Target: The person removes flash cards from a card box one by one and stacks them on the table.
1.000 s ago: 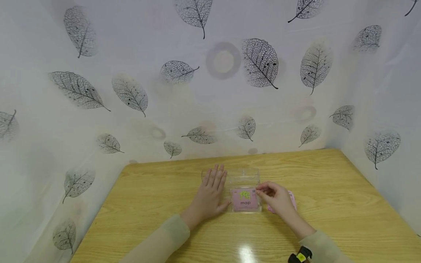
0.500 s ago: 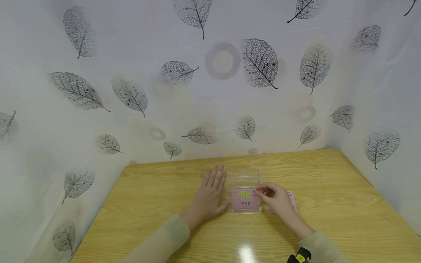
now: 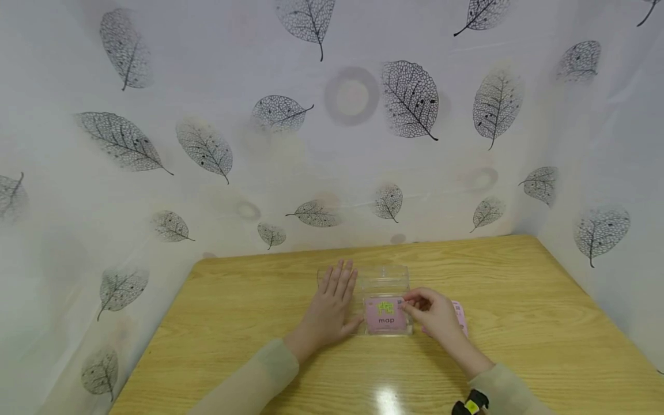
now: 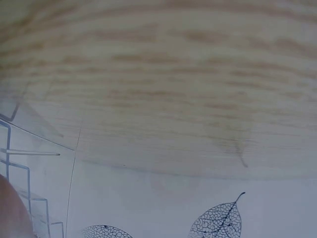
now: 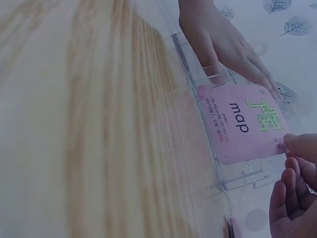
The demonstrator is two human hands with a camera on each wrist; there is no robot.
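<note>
A square pink card printed "map" under a green maze-like figure lies in a clear plastic box at the lower centre of the head view, on the wood-grain table, its text upright toward the person. The right hand pinches the card's right edge; the left hand lies flat, fingers together, against the box's left side.

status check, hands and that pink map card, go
Left hand flat, fingers straight, beside the clear box. Right hand pinching the pink map card at its edge, card in the box. Nothing in the way.
</note>
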